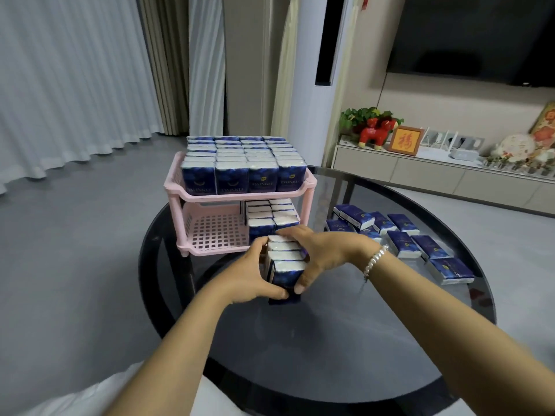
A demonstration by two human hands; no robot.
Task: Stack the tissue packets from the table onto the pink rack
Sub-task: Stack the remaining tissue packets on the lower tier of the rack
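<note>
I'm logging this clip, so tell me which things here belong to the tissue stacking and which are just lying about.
Belongs: pink rack, held bundle of tissue packets, left hand, right hand, loose tissue packets, glass table.
Lying about: red toy animal, framed red character, television.

I see blue packets (244,163) filling the pink rack (210,232) top; more loose packets (420,246) lie flat rightward.
</note>
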